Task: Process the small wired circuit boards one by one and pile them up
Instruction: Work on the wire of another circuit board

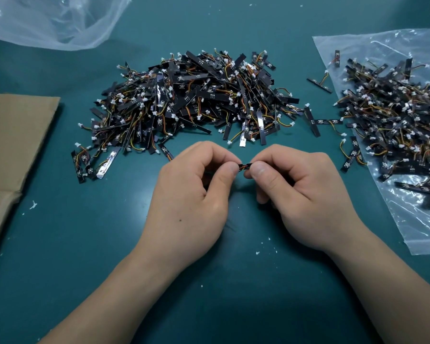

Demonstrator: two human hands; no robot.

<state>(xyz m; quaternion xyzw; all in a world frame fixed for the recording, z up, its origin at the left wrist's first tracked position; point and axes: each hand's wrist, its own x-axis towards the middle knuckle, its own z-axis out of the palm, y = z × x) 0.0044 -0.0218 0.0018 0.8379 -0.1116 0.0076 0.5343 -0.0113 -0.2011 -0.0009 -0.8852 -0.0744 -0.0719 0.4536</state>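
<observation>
No readable text, label or number anywhere

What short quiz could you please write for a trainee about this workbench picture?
1. True or false: the left hand and the right hand pinch one small board between them.
2. Pick one: the right-hand pile of boards lies on A) a cloth, B) a clear plastic bag, C) a tray.
3. Fill the gap: the flat cardboard lies on the person's ____ side.

Key: 1 true; 2 B; 3 left.
</observation>
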